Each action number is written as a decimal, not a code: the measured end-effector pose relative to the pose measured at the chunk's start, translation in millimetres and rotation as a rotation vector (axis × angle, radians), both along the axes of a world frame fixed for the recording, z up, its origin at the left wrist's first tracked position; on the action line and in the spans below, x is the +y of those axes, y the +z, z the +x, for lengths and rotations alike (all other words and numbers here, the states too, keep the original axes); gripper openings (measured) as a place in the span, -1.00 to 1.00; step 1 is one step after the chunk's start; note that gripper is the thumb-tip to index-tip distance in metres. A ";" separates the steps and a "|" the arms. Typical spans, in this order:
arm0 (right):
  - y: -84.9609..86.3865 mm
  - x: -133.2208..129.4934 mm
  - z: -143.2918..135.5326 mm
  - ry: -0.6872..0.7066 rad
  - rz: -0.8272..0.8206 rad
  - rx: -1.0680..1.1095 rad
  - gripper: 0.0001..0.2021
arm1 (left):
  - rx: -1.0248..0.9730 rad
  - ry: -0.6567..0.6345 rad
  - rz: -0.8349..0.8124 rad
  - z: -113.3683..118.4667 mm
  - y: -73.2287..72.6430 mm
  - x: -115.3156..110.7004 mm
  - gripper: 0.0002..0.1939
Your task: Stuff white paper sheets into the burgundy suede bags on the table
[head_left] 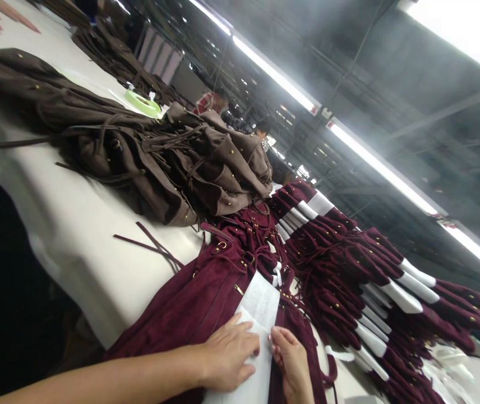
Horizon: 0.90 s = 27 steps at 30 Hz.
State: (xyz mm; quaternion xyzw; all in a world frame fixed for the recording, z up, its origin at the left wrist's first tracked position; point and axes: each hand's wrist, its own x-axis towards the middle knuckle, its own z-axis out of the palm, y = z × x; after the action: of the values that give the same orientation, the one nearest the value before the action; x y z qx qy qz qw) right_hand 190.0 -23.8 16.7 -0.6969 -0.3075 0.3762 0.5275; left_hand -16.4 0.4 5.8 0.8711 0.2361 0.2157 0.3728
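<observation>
White paper [260,297] runs away along the maroon bag [198,300], left hand [228,354] spread on it, right hand [291,356] pinching its right edge.

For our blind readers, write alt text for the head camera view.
A person's left hand rests on a white strip laid over a maroon bag, while the right hand is curled at the strip's edge. Brown bags lie heaped farther back on the pale table, and more maroon bags with white bands are piled to the right.
</observation>
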 end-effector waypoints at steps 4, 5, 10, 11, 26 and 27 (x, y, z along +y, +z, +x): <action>-2.9 3.8 1.1 0.024 -0.023 -0.048 -0.45 | -0.010 0.004 0.003 -0.1 2.1 0.0 -0.74; -3.0 4.5 0.6 0.025 -0.038 -0.056 -0.45 | -0.011 0.005 0.005 0.0 2.3 0.1 -0.74; -4.9 8.5 1.1 0.039 -0.073 -0.074 -0.48 | -0.003 0.004 0.008 -0.8 3.8 0.0 -0.75; -5.8 9.5 1.9 0.047 -0.077 -0.075 -0.49 | -0.001 0.005 0.006 -1.2 4.3 -0.3 -0.75; -10.6 31.6 3.8 0.008 -0.279 -0.138 -0.78 | 0.009 0.017 0.034 2.3 -0.1 -0.4 -0.74; -9.5 32.0 4.5 0.016 -0.303 -0.132 -0.78 | 0.013 0.016 0.035 2.0 0.6 -0.5 -0.74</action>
State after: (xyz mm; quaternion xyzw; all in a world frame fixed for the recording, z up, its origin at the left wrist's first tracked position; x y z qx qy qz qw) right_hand 194.5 8.2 7.2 -0.7894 -0.2868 0.3757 0.3918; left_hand -14.4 -0.1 6.4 0.8770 0.2415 0.2172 0.3542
